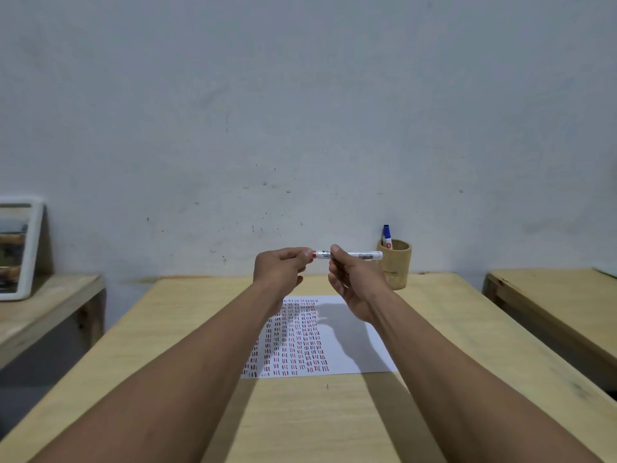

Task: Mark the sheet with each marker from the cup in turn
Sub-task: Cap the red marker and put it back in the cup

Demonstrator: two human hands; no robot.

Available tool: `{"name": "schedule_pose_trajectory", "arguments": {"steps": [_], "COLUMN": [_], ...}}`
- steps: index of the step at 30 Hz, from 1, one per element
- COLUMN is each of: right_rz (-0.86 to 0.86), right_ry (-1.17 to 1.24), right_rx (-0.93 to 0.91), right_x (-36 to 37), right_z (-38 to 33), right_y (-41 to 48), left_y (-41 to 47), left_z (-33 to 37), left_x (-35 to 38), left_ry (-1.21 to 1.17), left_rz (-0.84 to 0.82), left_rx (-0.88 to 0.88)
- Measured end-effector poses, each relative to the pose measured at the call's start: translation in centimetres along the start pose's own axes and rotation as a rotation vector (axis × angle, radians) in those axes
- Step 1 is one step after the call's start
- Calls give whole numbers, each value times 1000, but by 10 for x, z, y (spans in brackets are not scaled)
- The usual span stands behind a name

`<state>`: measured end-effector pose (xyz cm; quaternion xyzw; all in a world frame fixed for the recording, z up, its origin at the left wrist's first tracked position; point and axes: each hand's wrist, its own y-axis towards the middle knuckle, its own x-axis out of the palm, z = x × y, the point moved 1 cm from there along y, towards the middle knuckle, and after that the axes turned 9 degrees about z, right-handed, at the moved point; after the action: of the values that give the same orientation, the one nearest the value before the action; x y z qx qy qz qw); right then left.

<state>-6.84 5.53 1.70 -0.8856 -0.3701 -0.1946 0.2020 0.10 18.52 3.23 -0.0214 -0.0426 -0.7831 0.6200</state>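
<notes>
Both hands are raised above the table, holding one white marker (364, 255) level between them. My right hand (354, 282) grips its white barrel near the middle. My left hand (278, 267) pinches the red cap end, whose red edge (313, 254) just shows at my fingertips. Below the hands lies the white sheet (350, 335), covered on its left half with rows of short red and dark strokes. A wooden cup (397, 262) stands at the table's back right, with a blue-capped marker (387, 237) sticking out of it.
The light wooden table (187, 329) runs up to a grey wall. A lower wooden bench on the left bears a leaning white-framed picture (20, 248). Another wooden table (551, 302) stands to the right, across a narrow gap.
</notes>
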Motion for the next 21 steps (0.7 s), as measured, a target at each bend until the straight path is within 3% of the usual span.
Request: {"name": "schedule_pose_trajectory", "arguments": {"steps": [5,9,16,21], "right_rz": [148,200,99,128], "right_ry": [-50,-212,-1232,-1407], "right_rx": [-4,-205,-625,-726], "right_x": [1,-3,-14,-36], "right_z": [-6,-12,-42,-64], "right_y": [3,3,3,23], "left_y": [-1,3,15,22], "left_z": [0,0,20,26], "left_x": [6,15,43,76], "left_ry": [77,119,282,376], "left_rz": [8,14,30,-30], "left_rx": [67,99,303,416]}}
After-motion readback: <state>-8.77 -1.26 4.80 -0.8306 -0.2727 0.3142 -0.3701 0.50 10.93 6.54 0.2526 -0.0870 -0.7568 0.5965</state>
